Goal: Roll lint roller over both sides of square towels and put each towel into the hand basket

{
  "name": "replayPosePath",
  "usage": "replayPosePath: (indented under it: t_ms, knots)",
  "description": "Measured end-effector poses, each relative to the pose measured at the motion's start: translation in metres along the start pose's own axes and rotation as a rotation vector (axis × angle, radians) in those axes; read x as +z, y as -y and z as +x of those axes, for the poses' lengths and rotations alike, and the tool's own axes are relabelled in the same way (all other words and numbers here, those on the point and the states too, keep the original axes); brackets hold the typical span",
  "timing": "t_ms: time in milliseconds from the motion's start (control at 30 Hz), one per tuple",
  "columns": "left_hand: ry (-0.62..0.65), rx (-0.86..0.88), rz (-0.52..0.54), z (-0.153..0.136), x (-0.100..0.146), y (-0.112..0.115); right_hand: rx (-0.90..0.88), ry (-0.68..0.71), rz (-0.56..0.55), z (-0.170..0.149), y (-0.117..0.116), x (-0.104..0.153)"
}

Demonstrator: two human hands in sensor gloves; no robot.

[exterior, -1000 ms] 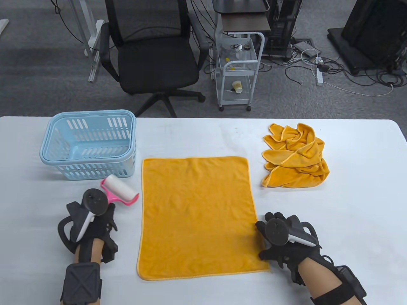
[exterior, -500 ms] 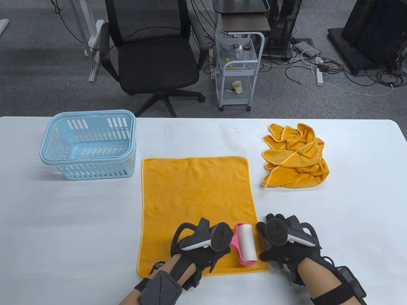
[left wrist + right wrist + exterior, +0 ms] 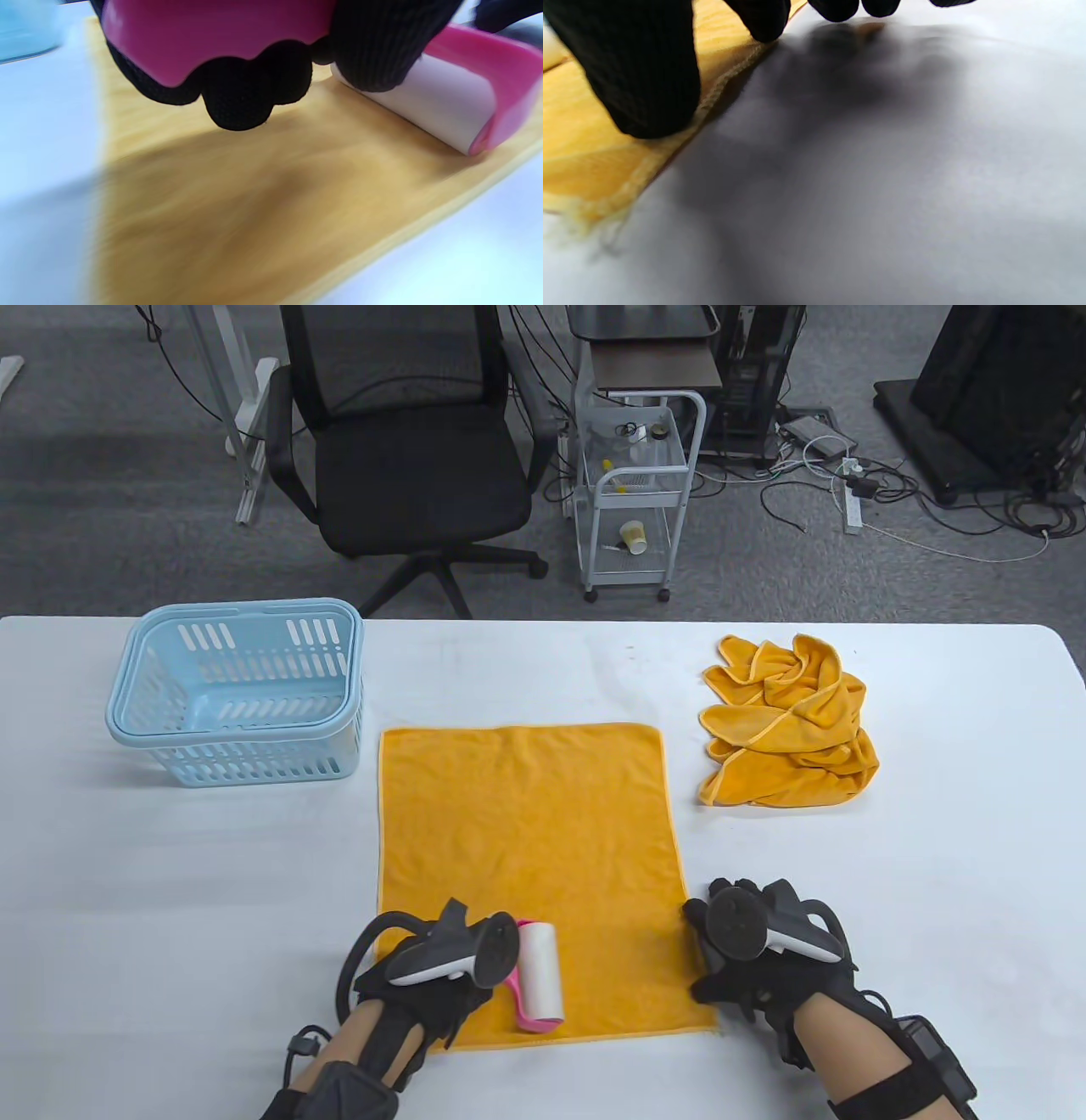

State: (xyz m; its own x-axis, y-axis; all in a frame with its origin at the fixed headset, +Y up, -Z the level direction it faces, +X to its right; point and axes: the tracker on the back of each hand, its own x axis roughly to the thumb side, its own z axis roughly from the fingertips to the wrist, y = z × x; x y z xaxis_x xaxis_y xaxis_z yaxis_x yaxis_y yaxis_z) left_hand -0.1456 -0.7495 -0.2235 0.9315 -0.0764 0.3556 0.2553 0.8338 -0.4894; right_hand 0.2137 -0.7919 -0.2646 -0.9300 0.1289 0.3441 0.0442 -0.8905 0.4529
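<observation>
Table view: lint roller (image 3: 540,976) is lying on the near edge of the flat orange towel (image 3: 526,848), its pink handle gripped by curled left hand (image 3: 441,976) fingers. Towel's right near corner is pinned by right hand (image 3: 747,959), fingers spread flat. Blue hand basket (image 3: 233,704) sits far left, crumpled towel pile (image 3: 789,725) far right.

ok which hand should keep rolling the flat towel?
Left. The left hand already grips the pink-handled lint roller, its white roll on the flat orange towel. The right hand rests at the towel's near right edge, likely steadying it.
</observation>
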Motion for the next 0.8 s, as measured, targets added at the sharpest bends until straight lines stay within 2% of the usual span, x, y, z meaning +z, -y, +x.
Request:
replayPosePath:
  t_ms: [133, 200, 333, 433, 500, 600, 700, 800]
  knots:
    - [-0.143, 0.005, -0.07, -0.05, 0.021, 0.015, 0.007, 0.001, 0.0, 0.0, 0.0, 0.0]
    - [-0.189, 0.006, -0.104, -0.066, 0.028, 0.017, 0.006, 0.001, 0.001, 0.0, 0.0, 0.0]
    - [-0.193, -0.032, -0.083, -0.07, 0.031, 0.006, 0.006, 0.002, 0.002, 0.0, 0.0, -0.001]
    - [-0.097, 0.007, -0.033, -0.045, 0.014, -0.015, 0.0, 0.004, 0.004, 0.0, -0.001, -0.001]
    - [0.002, 0.033, 0.03, -0.012, -0.008, -0.034, -0.005, 0.003, 0.004, 0.0, -0.001, -0.001]
    - [0.111, 0.041, 0.12, 0.035, -0.039, -0.052, -0.007, 0.004, 0.006, 0.0, -0.001, -0.001]
    - [0.168, 0.027, 0.18, 0.07, -0.067, -0.058, -0.007, 0.004, 0.007, 0.0, -0.001, -0.001]
    - [0.171, -0.001, 0.173, 0.085, -0.088, -0.058, -0.008, 0.004, 0.008, 0.0, -0.001, -0.001]
